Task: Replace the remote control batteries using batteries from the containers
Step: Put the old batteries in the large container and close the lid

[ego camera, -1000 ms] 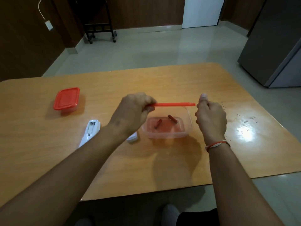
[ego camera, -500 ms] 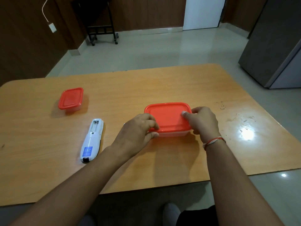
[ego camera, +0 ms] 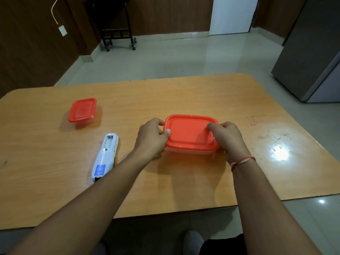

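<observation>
Both hands hold the big plastic box (ego camera: pixel 191 151) on the tabletop (ego camera: pixel 184 96). The left hand (ego camera: pixel 151 138) and right hand (ego camera: pixel 227 138) curl their fingers (ego camera: pixel 211 126) round its red lid (ego camera: pixel 190 133). It looks light, bendy and smooth, so the lid's edges are probably the best place to hold it.

The red lid (ego camera: pixel 190 132) covers the big container (ego camera: pixel 189 152), so its inside cannot be seen. The left hand (ego camera: pixel 151 138) hides the container's left wall, and the right hand (ego camera: pixel 227 138) hides its right end. The small container (ego camera: pixel 82 110) is also lidded, contents unseen. The print on the remote control's (ego camera: pixel 104 157) blue label is too small to read; its open battery bay looks empty, perhaps. The fridge (ego camera: pixel 312 52) is cut off at the right edge.
</observation>
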